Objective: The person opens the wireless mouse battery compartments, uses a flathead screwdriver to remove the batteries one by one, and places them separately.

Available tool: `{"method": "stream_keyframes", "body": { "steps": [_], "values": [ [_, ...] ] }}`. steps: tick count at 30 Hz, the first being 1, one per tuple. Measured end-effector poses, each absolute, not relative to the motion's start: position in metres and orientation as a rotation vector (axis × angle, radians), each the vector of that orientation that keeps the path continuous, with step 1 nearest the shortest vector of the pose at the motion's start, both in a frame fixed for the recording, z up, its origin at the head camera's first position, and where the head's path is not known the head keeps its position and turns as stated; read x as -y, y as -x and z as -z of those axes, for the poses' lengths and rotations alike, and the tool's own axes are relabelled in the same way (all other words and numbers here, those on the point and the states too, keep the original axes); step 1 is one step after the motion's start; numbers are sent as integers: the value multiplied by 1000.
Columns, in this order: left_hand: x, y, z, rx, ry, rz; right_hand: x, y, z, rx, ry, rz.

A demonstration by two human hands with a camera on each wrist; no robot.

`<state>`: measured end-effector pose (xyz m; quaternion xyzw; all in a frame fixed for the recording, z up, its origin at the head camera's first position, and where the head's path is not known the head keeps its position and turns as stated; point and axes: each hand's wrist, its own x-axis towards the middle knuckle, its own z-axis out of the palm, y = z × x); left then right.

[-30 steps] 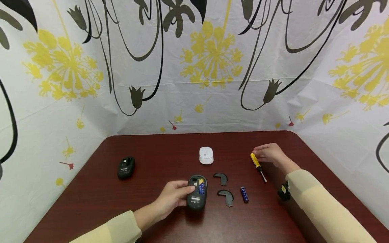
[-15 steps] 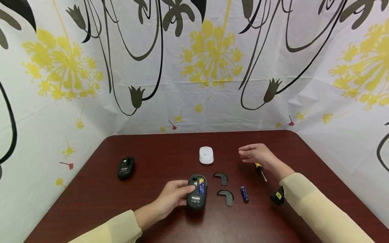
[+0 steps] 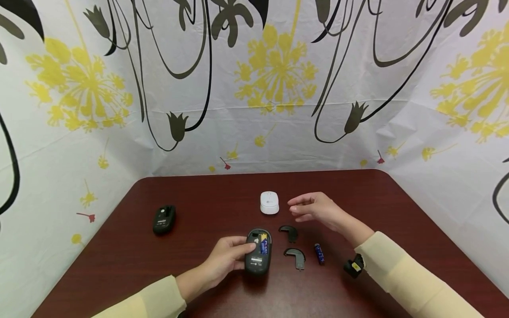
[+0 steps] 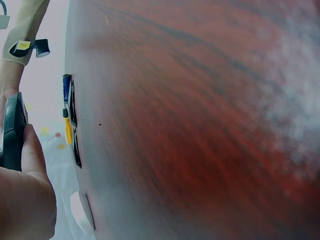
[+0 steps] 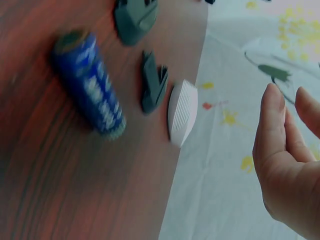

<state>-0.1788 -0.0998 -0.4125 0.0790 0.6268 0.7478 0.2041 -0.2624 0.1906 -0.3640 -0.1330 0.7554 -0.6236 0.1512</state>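
My left hand (image 3: 222, 261) grips a black computer mouse (image 3: 257, 264), its underside turned up. In the mouse's uncovered battery bay sits a blue and yellow battery (image 3: 263, 244). My right hand (image 3: 321, 212) hovers with loosely extended fingers and holds nothing, just right of a white mouse (image 3: 269, 203). Below that hand lie two dark battery covers, the farther cover (image 3: 293, 235) and the nearer cover (image 3: 299, 261). A loose blue battery (image 3: 319, 254) rests to their right and shows large in the right wrist view.
Farther left, another black mouse (image 3: 164, 220) lies underside up on the dark red table (image 3: 207, 201). The yellow-handled screwdriver (image 4: 67, 129) appears in the left wrist view; in the head view my right arm hides it. A patterned cloth (image 3: 234, 88) hangs behind the table.
My right hand has moved left from beside the screwdriver toward the white mouse, having left the screwdriver on the table. The left hand and its mouse have stayed in place.
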Motion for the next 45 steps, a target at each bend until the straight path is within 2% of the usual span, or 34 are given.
{"method": "stream_keyframes", "body": {
  "steps": [25,45],
  "values": [
    [97,177,414,-1752,-206,-2068,-145,238,363,-2059,912,1474],
    [96,176,417,-1755,-216,-2016,-138,234,367,-2102,999,1311]
  ]
}}
